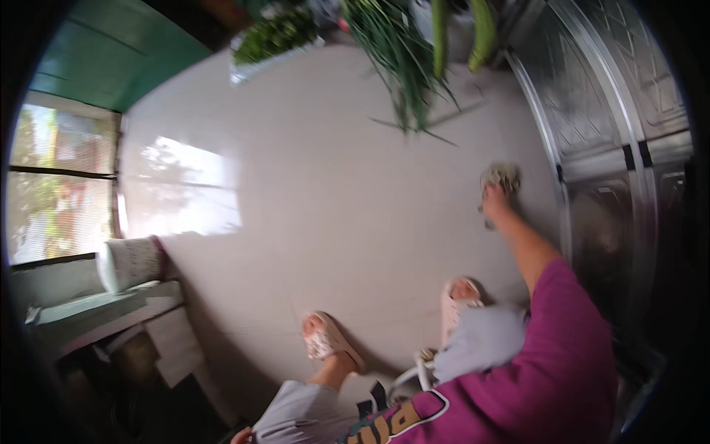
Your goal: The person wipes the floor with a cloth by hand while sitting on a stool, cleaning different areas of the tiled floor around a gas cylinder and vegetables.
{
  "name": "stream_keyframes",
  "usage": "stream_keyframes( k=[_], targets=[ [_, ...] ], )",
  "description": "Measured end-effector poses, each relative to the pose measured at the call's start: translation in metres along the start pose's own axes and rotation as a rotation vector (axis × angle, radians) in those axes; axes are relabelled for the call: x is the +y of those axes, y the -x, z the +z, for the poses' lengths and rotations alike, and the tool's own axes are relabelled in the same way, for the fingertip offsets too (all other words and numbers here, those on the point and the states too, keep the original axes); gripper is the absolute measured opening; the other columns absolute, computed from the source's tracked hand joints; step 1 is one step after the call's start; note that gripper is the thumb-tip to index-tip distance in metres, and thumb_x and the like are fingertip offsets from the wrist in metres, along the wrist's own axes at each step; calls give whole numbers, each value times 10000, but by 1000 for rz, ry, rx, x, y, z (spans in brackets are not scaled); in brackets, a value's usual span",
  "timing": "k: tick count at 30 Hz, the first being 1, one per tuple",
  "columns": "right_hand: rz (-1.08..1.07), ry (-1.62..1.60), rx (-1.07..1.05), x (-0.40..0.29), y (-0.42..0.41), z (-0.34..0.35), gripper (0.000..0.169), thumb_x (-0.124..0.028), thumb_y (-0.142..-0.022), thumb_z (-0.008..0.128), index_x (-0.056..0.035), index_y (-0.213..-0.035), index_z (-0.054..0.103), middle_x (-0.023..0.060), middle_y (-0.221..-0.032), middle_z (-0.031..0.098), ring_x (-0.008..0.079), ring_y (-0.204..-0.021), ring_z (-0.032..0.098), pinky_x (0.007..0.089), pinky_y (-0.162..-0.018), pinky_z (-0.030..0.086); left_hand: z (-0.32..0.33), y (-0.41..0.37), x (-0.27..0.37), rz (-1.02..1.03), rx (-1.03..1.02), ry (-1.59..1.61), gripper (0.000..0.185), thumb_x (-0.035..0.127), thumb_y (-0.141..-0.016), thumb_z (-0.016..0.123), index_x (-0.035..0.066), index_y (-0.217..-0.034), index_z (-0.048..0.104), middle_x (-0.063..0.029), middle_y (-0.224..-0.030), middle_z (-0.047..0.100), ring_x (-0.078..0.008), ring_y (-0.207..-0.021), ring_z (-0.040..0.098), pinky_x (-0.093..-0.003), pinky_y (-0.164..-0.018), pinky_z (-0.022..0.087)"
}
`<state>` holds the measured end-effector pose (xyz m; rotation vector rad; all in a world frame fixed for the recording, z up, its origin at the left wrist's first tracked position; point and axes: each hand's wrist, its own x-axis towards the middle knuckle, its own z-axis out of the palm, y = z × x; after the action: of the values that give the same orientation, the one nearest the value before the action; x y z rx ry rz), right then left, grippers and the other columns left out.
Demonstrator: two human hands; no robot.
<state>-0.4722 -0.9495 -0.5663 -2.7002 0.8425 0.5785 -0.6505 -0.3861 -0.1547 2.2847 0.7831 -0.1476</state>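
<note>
My right hand (495,202) presses a crumpled, light-coloured rag (502,175) onto the smooth pale floor (344,183). The arm reaches out to the right, near the metal cabinet doors. A small dark shape lies beside the wrist, too blurred to name. Of my left hand (242,436), just the fingertips show at the bottom edge, next to my grey trouser leg (299,413). What those fingers do is hidden. My feet stand apart in a pale left slipper (327,338) and a pale right slipper (456,308).
Long green onions (407,83), two long green gourds (481,39) and leafy greens (274,39) on plastic lie at the far side. Embossed metal doors (579,105) line the right. At left, a white roll-shaped package (133,263) rests on a cluttered low stand (116,311) beneath a screened window (64,183).
</note>
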Motion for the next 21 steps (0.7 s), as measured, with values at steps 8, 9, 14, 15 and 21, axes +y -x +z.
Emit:
stream_keyframes(
  k=[8, 9, 14, 15, 21],
  targets=[
    [-876, 88, -686, -109, 126, 120, 530, -111, -666, 479, -327, -1148, 530, 22, -1247, 423, 322, -971, 459, 406, -868, 388, 7, -12, -24, 127, 9, 116, 188, 65, -805, 480, -24, -919, 600, -77, -827, 602, -132, -756, 535, -240, -686, 437],
    [-1021, 28, -718, -127, 151, 115, 558, -98, -663, 458, -336, -1165, 517, 60, -1286, 401, 345, -982, 456, 397, -899, 367, 1, -10, -28, 165, 10, 16, 174, 88, -802, 516, -9, -915, 607, -65, -817, 605, -127, -750, 535, -238, -679, 436],
    [-985, -562, -502, -117, 142, 65, 514, -25, -615, 463, -202, -1080, 593, 141, -1069, 532, 340, -937, 510, 347, -881, 400, -7, 1, -46, 142, 22, 9, 168, 107, -792, 555, 2, -906, 622, -68, -804, 614, -120, -731, 536, -241, -666, 443],
    [-932, -599, -477, -111, 133, 28, 523, 2, -598, 460, -175, -1071, 595, 159, -1004, 551, 345, -907, 524, 341, -851, 417, -12, 5, -52, 156, 32, -12, 167, 105, -793, 551, 3, -904, 623, -66, -801, 614, -120, -722, 536, -242, -659, 445],
    [-184, -674, 219, 24, 28, -4, 389, 35, -722, 477, -19, -1106, 515, 188, -1109, 490, 338, -1048, 468, 370, -881, 393, -13, 6, -58, 251, 51, -13, 175, 102, -799, 533, -2, -911, 619, -67, -792, 617, -127, -705, 541, -249, -644, 451]
  ],
)
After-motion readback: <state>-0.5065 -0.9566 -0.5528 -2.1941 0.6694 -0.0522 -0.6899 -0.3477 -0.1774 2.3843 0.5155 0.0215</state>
